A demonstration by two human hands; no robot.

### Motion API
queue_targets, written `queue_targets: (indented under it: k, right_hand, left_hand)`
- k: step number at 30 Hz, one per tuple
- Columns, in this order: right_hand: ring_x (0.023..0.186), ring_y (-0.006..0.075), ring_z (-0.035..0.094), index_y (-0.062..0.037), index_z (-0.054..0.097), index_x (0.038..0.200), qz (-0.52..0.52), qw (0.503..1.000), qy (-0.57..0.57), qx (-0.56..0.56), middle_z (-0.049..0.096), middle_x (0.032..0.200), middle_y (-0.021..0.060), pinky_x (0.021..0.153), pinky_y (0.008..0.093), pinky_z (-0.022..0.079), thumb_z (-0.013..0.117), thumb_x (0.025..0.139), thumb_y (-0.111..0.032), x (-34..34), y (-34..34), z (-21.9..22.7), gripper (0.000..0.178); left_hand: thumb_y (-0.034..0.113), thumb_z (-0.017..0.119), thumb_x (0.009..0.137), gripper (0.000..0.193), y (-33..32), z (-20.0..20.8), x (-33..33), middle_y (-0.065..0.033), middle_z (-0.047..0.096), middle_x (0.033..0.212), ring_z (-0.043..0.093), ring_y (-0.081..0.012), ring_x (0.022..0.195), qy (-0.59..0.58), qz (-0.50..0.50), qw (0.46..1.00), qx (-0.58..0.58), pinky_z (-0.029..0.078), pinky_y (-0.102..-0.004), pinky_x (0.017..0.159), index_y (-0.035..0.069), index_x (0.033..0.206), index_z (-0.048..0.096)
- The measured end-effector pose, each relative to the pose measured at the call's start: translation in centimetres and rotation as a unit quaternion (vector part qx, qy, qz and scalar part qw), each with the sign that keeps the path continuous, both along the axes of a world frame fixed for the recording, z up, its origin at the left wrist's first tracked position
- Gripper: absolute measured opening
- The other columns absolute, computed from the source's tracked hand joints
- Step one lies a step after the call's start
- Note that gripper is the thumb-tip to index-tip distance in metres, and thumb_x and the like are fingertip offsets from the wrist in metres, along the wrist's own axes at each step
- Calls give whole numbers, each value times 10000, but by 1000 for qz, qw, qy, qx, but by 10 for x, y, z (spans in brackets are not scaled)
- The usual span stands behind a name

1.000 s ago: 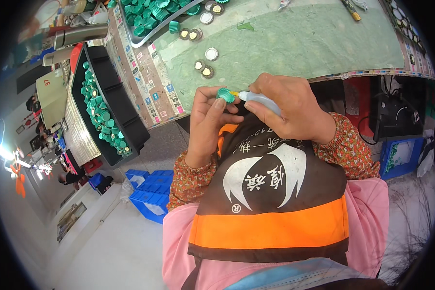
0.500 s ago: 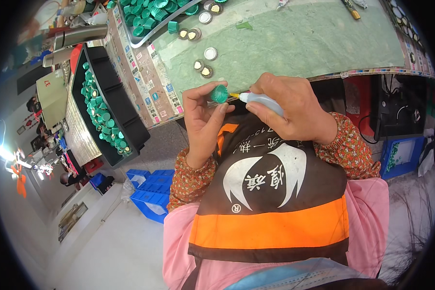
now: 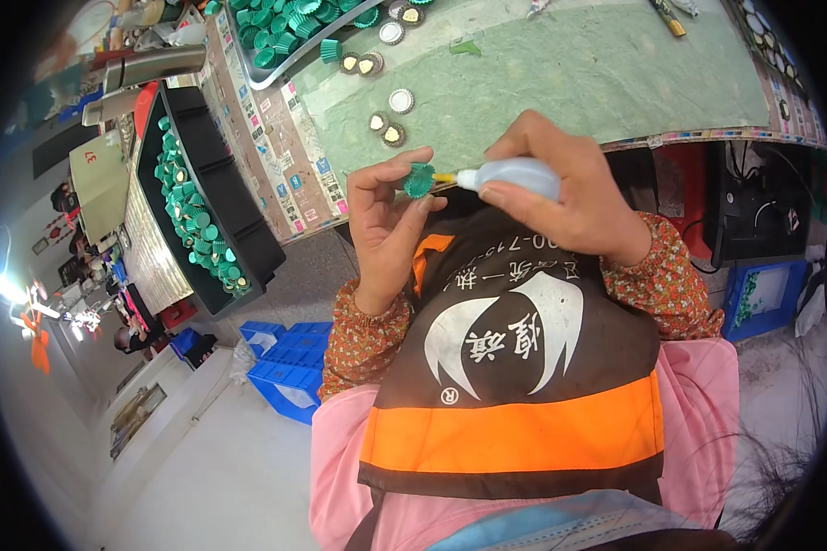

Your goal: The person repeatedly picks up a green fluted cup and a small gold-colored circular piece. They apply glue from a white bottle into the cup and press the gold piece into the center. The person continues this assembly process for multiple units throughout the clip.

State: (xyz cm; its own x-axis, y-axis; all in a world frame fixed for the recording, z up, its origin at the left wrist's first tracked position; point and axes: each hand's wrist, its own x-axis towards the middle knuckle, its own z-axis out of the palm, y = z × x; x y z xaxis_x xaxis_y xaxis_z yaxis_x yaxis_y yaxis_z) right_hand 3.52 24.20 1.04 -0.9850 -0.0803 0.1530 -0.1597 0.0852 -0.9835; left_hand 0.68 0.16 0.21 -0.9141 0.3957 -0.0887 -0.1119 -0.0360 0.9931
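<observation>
Near the table's front edge, my left hand [image 3: 383,216] pinches a small green fluted cup [image 3: 419,180] between thumb and fingertips, tilted with its opening partly toward me. My right hand [image 3: 574,188] is wrapped round a pale translucent squeeze bottle [image 3: 522,174] lying nearly level. Its narrow yellow tip [image 3: 444,177] points left and reaches the cup's right rim; whether it touches I cannot tell. On the green table surface beyond my left hand sit a white fluted cap [image 3: 402,101] and two dark caps [image 3: 393,135] with cream centres.
A tray [image 3: 289,57] heaped with green cups stands at the back left, with more caps beside it. Left of the table, a black crate [image 3: 213,174] holds many green cups. Blue crates [image 3: 294,367] stand on the floor. A pen-like tool [image 3: 668,18] lies at the far right.
My right hand has shifted slightly and turned the bottle closer to level. The cup in my left hand has tilted a little; that hand has otherwise barely moved.
</observation>
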Motion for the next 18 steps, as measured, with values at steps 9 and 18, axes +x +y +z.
queue_targets:
  k: [9,18]
  right_hand:
    - [914,73,592,-27,640,1130,-138,981,-61,-124,654,976,-1,816,238,481,739,912,-137,-14,43,-17,263]
    - [958,196,621,-52,621,1182,-250,947,50,194,662,1082,94,841,338,491,657,956,-189,-40,88,-42,267]
  left_hand:
    - [105,529,1025,418,-3,3,-3,-211,586,1298,644,-178,970,-159,3,986,52,630,-362,814,74,1421,402]
    - [248,440,1077,452,-10,3,-16,-141,616,1112,626,-151,833,-251,21,949,191,631,-363,752,80,1488,356]
